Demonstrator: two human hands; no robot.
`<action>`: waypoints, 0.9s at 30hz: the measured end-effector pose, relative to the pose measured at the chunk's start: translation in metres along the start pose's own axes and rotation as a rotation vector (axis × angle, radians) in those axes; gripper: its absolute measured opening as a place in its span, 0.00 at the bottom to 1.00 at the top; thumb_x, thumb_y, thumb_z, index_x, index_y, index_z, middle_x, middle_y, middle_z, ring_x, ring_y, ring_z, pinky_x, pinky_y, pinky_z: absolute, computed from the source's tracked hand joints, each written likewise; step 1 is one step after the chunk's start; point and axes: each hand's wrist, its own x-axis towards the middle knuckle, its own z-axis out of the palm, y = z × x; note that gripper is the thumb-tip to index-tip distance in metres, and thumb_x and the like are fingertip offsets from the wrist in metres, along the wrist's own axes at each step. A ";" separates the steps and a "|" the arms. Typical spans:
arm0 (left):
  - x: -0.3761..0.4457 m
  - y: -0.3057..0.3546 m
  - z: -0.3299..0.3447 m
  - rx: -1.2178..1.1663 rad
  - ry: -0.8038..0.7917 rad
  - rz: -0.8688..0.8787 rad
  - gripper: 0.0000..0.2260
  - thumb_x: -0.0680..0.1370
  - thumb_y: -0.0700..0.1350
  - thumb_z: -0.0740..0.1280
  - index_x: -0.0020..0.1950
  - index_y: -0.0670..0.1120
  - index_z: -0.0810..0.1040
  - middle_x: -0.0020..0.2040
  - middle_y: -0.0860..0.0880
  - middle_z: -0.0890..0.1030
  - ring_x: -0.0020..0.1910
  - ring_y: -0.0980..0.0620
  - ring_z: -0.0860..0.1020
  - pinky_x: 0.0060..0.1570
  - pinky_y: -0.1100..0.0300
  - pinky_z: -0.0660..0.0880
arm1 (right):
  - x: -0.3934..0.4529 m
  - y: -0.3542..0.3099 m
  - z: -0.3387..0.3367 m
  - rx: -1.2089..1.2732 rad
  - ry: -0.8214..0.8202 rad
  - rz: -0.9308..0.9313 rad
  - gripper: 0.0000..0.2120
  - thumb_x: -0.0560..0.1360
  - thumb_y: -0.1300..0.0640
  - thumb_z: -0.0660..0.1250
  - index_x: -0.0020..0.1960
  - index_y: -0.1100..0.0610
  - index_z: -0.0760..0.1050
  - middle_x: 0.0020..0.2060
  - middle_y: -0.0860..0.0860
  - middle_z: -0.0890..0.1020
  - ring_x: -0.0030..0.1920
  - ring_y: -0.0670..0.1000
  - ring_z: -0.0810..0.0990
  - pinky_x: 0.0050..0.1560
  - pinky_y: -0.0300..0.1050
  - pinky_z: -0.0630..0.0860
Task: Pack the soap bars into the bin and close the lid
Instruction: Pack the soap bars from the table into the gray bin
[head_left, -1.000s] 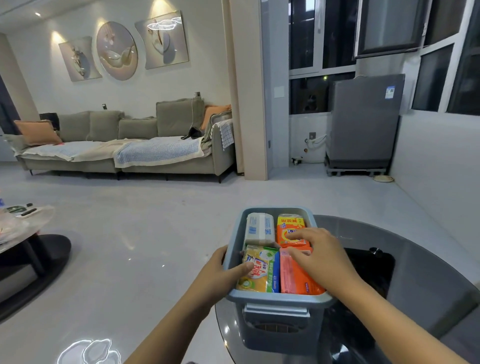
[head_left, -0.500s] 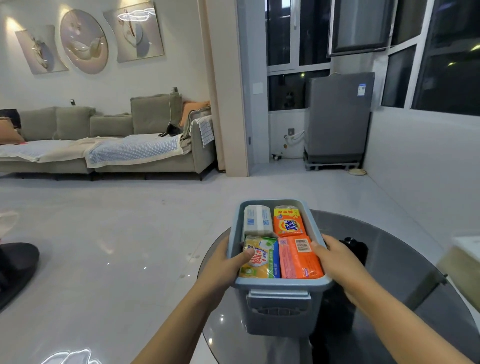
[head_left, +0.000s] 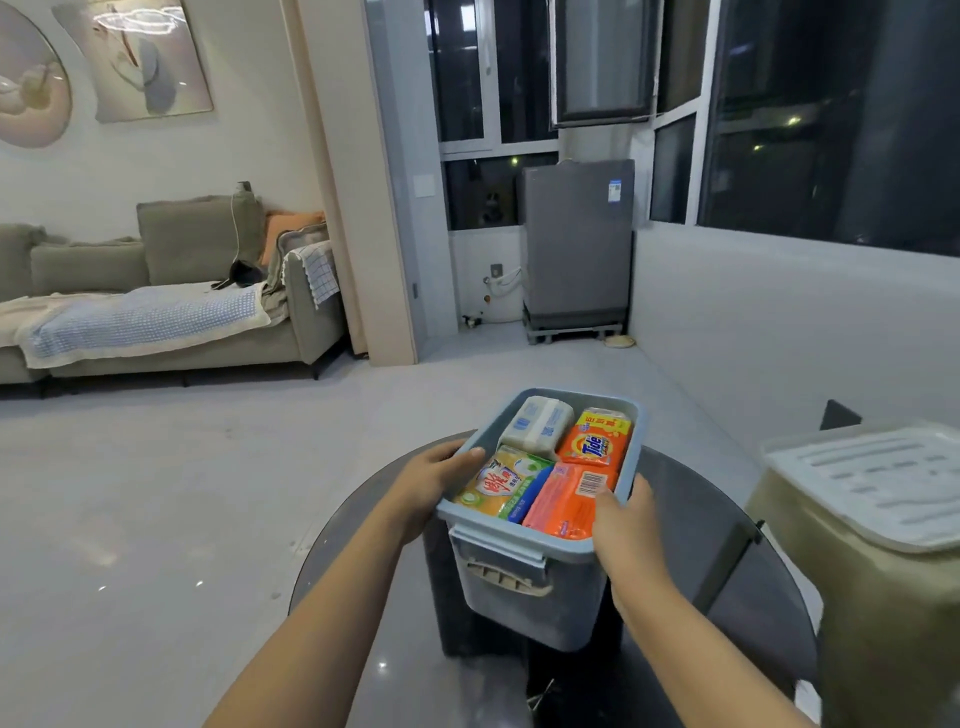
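Four soap bars (head_left: 550, 467) lie packed between both grips. Left hand (head_left: 434, 480) and right hand (head_left: 626, 525) clasp the bin (head_left: 524, 597) rim. Lid not yet fitted.

Pale blue bin (head_left: 524, 587) holds white (head_left: 537, 425), orange Tide (head_left: 595, 441), yellow-green (head_left: 501, 486) and orange-pink (head_left: 569, 499) soap bars.

soap bars (head_left: 558, 464): 4 | bin (head_left: 530, 597): 1 | lid (head_left: 878, 483): 1 | hands: 2 — left (head_left: 431, 483), right (head_left: 626, 525) | surface (head_left: 717, 519): 1
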 end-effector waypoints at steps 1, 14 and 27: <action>0.002 -0.001 0.003 -0.002 0.070 0.018 0.15 0.76 0.49 0.66 0.60 0.44 0.78 0.53 0.43 0.82 0.48 0.45 0.82 0.46 0.53 0.80 | 0.000 0.000 0.000 0.014 0.008 0.003 0.17 0.79 0.55 0.57 0.67 0.51 0.63 0.54 0.52 0.78 0.48 0.53 0.81 0.45 0.51 0.80; -0.064 -0.038 0.088 -0.331 0.538 -0.062 0.31 0.73 0.54 0.70 0.72 0.50 0.62 0.70 0.47 0.65 0.64 0.47 0.72 0.63 0.47 0.70 | 0.013 -0.012 -0.029 0.062 -0.127 0.085 0.18 0.76 0.49 0.62 0.55 0.64 0.73 0.47 0.58 0.83 0.46 0.55 0.82 0.39 0.44 0.75; -0.035 -0.039 0.005 -0.291 0.363 -0.012 0.10 0.79 0.43 0.61 0.60 0.42 0.73 0.49 0.41 0.83 0.44 0.45 0.84 0.40 0.54 0.81 | -0.022 0.002 0.016 0.142 -0.107 0.176 0.13 0.75 0.51 0.65 0.49 0.61 0.72 0.49 0.56 0.79 0.43 0.51 0.77 0.35 0.44 0.70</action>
